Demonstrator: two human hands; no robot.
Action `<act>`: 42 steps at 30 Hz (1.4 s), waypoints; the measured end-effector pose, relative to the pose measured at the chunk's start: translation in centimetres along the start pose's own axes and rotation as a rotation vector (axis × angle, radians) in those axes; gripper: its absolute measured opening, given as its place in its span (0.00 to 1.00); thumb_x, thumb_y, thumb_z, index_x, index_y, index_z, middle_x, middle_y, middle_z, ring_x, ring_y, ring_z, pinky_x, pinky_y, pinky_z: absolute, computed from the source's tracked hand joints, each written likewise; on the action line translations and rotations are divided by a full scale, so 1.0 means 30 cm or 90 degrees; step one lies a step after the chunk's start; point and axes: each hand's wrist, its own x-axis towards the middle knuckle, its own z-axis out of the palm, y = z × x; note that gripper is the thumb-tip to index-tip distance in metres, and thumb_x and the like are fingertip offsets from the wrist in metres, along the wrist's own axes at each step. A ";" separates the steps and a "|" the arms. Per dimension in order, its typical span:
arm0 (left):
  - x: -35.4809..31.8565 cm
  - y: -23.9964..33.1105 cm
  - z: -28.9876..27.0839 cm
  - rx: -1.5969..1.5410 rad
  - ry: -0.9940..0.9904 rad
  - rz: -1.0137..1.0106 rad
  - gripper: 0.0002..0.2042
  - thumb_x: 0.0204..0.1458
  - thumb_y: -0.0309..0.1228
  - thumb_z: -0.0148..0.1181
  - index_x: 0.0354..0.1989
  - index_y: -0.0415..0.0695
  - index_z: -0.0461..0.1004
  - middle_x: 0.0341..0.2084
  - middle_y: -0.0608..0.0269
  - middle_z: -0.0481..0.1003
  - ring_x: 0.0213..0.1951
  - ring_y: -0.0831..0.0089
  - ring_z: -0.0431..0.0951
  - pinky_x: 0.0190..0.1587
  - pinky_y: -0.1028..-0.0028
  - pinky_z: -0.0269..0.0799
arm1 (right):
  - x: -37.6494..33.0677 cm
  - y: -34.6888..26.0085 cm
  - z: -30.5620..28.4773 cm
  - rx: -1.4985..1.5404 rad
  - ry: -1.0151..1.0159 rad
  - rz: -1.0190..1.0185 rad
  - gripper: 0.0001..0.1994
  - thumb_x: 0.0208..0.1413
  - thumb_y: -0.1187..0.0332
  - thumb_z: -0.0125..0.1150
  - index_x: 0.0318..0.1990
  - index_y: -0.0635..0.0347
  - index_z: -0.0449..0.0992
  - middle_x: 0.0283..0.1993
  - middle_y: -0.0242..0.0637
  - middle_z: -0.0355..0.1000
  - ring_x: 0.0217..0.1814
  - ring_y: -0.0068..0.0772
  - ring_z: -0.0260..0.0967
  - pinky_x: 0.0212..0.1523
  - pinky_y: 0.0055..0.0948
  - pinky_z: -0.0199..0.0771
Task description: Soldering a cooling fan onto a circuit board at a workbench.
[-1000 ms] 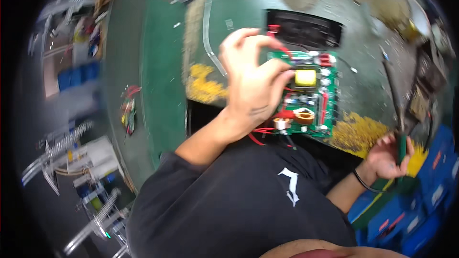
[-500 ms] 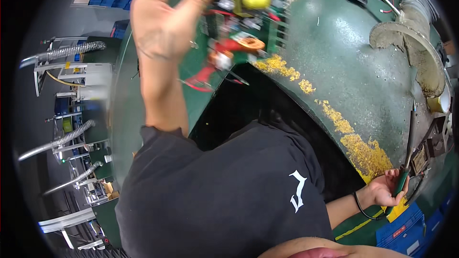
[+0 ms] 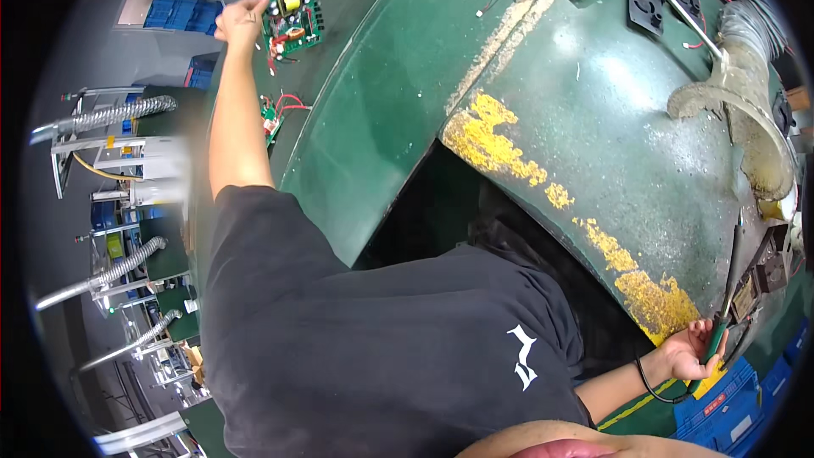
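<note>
My left arm reaches out to the far left. At its end my left hand [image 3: 241,22] pinches the edge of a green circuit board [image 3: 298,44] carrying a yellow transformer and a copper coil. The board is low over the green tabletop or on it; I cannot tell which. Nearer along the same arm lies a second small green board [image 3: 270,123] with red wires. At the right, my right hand [image 3: 691,350] is closed round the green handle of a soldering iron [image 3: 716,337], whose dark shaft points away from me and whose black cable loops below.
Black cooling fans [image 3: 647,7] with red wires lie at the far right of the green table [image 3: 610,110]. A dirty fume extraction funnel [image 3: 746,119] stands at the right. Blue crates [image 3: 721,411] sit near right. Worn yellow tape [image 3: 492,140] marks the table edge.
My left hand has carried the circuit board away from me and leftward, from close in front to the far left. My right hand still holds the soldering iron in nearly the same place.
</note>
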 end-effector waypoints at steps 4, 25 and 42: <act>0.057 -0.110 0.176 0.060 -0.003 -0.210 0.12 0.42 0.51 0.64 0.34 0.63 0.82 0.35 0.66 0.79 0.48 0.59 0.70 0.48 0.59 0.59 | 0.000 -0.009 -0.009 -0.035 0.022 0.012 0.27 0.51 0.52 0.45 0.49 0.67 0.71 0.32 0.53 0.71 0.30 0.40 0.65 0.29 0.29 0.63; -0.072 -0.179 0.269 -0.211 0.023 -0.019 0.12 0.44 0.33 0.54 0.35 0.45 0.80 0.34 0.55 0.78 0.39 0.64 0.77 0.46 0.69 0.68 | 0.009 -0.041 0.123 -0.168 0.058 -0.071 0.26 0.49 0.53 0.48 0.46 0.70 0.73 0.34 0.50 0.70 0.31 0.39 0.64 0.29 0.29 0.61; -0.712 -0.552 0.045 0.377 -0.272 -0.294 0.14 0.48 0.37 0.51 0.38 0.44 0.78 0.41 0.47 0.75 0.48 0.50 0.73 0.48 0.60 0.70 | 0.041 -0.066 0.100 -0.117 -0.034 -0.070 0.25 0.50 0.55 0.45 0.45 0.69 0.73 0.34 0.55 0.71 0.30 0.41 0.66 0.28 0.30 0.64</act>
